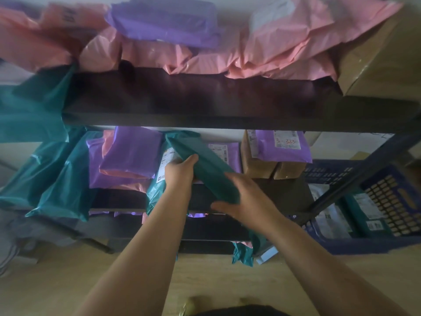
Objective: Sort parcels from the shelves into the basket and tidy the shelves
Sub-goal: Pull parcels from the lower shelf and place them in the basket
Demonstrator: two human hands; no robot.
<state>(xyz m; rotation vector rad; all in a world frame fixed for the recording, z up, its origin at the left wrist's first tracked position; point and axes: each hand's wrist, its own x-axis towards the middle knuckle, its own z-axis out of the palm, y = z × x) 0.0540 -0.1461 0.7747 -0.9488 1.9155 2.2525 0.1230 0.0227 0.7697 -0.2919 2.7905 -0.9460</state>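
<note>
At the front edge of the middle shelf (284, 190), holds a teal parcel (205, 165) in both hands. Runs lengthwise from 11 to 5 o'clock. Clasps the 11 o'clock end with the left hand (180, 172), fingers curled round it. Wraps the right hand (241, 199) over the 5 o'clock end. Basket (387, 197) off at 3 o'clock, probably an easier reach for the right hand.

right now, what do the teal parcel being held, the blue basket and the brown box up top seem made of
Teal parcel: likely thin plastic film, soft sheen, crinkled folds. Blue basket: rigid moulded plastic, judging by its lattice wall. Brown box: cardboard, matt, with glossy streaks that may be tape.
</note>
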